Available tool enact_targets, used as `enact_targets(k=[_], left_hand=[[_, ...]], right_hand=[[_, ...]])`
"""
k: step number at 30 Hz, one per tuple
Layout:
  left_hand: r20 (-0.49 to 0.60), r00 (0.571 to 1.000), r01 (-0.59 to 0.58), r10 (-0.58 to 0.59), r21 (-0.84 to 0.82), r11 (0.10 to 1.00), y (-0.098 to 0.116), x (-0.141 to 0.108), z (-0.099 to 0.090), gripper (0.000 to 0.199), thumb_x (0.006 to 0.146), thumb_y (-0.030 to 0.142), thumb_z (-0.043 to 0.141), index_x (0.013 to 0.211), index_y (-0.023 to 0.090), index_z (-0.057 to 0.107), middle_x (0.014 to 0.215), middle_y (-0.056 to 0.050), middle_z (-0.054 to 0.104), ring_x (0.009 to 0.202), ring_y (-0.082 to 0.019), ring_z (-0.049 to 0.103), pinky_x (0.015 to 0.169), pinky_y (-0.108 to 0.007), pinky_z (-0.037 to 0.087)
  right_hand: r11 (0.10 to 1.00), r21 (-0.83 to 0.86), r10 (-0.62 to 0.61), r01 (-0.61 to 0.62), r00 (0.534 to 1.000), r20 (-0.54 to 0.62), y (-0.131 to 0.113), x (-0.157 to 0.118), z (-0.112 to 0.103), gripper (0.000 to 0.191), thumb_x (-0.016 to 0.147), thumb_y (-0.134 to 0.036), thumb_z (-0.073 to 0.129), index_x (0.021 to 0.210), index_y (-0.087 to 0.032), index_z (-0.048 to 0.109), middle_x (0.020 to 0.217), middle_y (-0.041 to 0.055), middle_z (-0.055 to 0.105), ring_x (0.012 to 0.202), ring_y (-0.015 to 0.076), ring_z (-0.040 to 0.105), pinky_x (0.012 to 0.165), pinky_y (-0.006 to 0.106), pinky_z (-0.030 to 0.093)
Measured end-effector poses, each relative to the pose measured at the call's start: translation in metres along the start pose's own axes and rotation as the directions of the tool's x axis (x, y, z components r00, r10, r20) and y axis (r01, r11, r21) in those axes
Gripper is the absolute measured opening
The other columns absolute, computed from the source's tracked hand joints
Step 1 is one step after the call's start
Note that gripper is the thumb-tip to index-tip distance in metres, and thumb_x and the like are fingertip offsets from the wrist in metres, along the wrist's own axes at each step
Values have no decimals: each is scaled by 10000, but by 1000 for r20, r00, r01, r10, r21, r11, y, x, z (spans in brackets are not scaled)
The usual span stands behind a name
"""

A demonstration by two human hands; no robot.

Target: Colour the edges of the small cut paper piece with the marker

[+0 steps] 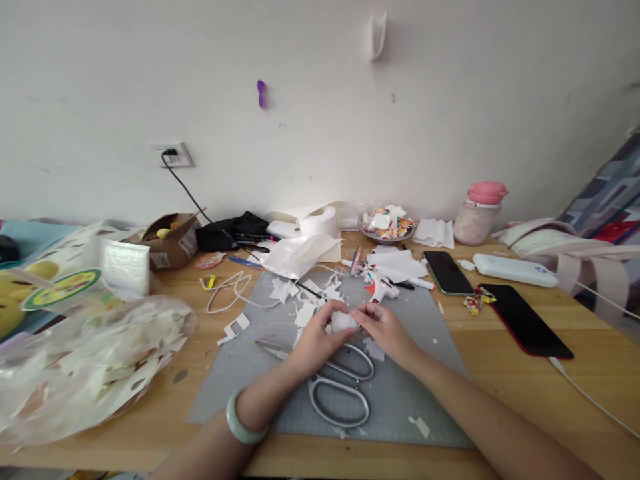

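Observation:
A small white rounded piece [343, 322], perhaps paper, sits between my two hands above the grey cutting mat [235, 387]. My left hand [319, 337] has its fingers closed round the piece's left side. From the right, my right hand [385, 328] pinches its edge with thumb and forefinger. Under my left wrist lie large grey-handled scissors [340, 403], their blades pointing left. Just beyond my hands is a white and orange glue gun [381, 290], partly hidden. White paper scraps [304, 313] are strewn around it.
A plastic bag of scraps [100, 360] covers the left side. Two phones [525, 320], a power bank [515, 270] and a pink-lidded bottle [477, 213] occupy the right. Along the wall are a tape roll [320, 221], a full bowl [386, 227] and a cardboard box [170, 243].

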State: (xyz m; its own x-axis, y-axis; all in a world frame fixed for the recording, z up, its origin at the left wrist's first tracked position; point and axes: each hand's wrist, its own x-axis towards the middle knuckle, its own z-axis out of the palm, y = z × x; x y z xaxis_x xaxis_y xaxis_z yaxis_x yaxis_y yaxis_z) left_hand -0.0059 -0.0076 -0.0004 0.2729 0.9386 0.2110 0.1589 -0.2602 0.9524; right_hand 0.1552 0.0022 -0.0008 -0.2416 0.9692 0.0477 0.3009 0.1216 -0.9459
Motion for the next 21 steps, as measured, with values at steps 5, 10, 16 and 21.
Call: enact_targets(k=[5,10,16,21], left_hand=[[-230,972,34,-53,-86,996,-2,8,-7,296,675,267,646,889,212,448,794,30,483,671,-122,454,635,-229,360],[-342,932,47,-122,-219,975,-1,17,-19,355,676,320,662,900,218,407,689,62,459,579,-100,417,559,-207,338],[-501,864,-61,-41,-184,981,5,23,-42,365,673,318,674,924,221,427,666,64,478,555,-97,422,515,-194,327],[-706,672,-229,224,89,969,17,24,-69,354,670,266,704,931,203,474,753,47,474,587,-83,438,547,-194,353]], right_hand=[[990,-120,-62,69,996,58,-8,-10,-1,340,848,-465,408,797,-168,566,730,27,587,645,152,520,598,271,373],[732,-526,-189,432,871,454,-21,-34,14,452,726,-545,611,950,-153,637,927,105,646,859,264,577,760,349,399],[640,-676,-55,366,899,434,-25,-43,29,359,728,-394,613,978,-139,638,963,126,647,865,273,592,745,334,411],[911,-404,27,84,965,261,-19,-42,26,184,623,-281,647,753,-152,631,773,52,595,684,174,510,619,276,345]])
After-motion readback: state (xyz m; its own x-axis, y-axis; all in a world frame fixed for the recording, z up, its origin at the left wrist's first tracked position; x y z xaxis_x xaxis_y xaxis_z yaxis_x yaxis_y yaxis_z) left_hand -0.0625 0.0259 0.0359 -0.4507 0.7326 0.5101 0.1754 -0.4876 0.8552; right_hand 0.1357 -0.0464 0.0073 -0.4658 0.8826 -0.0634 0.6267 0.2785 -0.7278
